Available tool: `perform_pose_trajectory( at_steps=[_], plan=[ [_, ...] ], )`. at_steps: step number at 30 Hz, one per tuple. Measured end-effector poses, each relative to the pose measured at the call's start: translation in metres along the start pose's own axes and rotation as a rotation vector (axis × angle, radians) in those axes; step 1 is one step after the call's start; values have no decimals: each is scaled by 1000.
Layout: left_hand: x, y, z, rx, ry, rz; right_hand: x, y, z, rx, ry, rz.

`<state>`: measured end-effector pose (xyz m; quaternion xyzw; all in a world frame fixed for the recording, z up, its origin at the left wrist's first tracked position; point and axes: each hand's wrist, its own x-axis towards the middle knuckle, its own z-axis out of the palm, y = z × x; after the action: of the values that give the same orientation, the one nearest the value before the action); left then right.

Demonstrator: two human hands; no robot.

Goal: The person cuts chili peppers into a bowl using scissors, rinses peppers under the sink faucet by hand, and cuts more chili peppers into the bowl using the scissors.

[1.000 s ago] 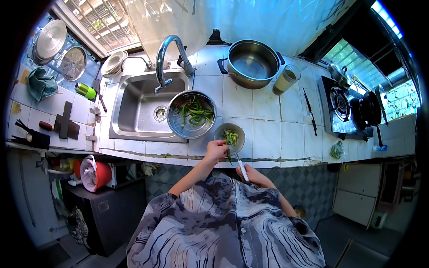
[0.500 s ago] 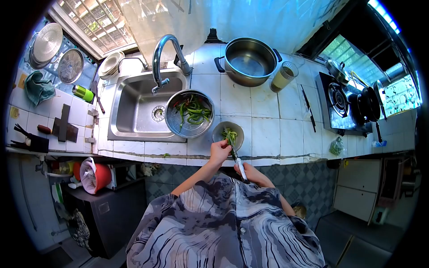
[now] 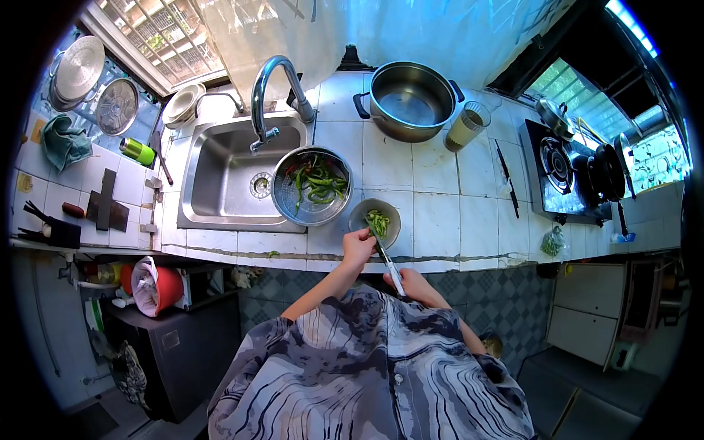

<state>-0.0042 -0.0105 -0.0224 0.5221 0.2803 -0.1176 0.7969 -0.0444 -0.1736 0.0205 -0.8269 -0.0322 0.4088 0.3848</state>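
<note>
My left hand (image 3: 358, 246) pinches a green pepper at the near rim of a small bowl (image 3: 394, 233). Cut green pieces (image 3: 378, 221) lie inside that bowl. Wrapped round the white handles of a pair of scissors (image 3: 391, 270) is my right hand (image 3: 412, 284), with the blades pointing up to the fingers of my left hand. Just left of the bowl, a metal colander (image 3: 290, 205) rests over the sink's right edge. It holds several whole green peppers (image 3: 321, 183) and some red bits.
The sink (image 3: 220, 172) with its faucet (image 3: 258, 103) is at the left. Behind the bowl stand a large pot (image 3: 412, 103) and a glass (image 3: 466, 126) of cloudy liquid. Chopsticks (image 3: 507, 178) and a gas stove (image 3: 555, 172) are at the right.
The long green piece that hung below my left hand one second ago no longer shows. The scissors, opened half a second ago, now look closer to shut. The view has shifted slightly.
</note>
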Motion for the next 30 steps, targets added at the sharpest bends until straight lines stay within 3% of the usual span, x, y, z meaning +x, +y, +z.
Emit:
perform_pose_trajectory(
  at_steps=[8, 15, 26, 30],
  plan=[
    [9, -4, -5, 60, -24, -9, 16, 32, 14, 36, 58, -12],
    [8, -4, -5, 66, -38, 63, -1, -9, -10, -17, -42, 11],
    [-3, 10, 3, -7, -38, -59, 1, -4, -5, -35, 93, -27],
    [0, 8, 0, 13, -37, -77, 10, 11, 0, 26, 23, 59]
  ],
)
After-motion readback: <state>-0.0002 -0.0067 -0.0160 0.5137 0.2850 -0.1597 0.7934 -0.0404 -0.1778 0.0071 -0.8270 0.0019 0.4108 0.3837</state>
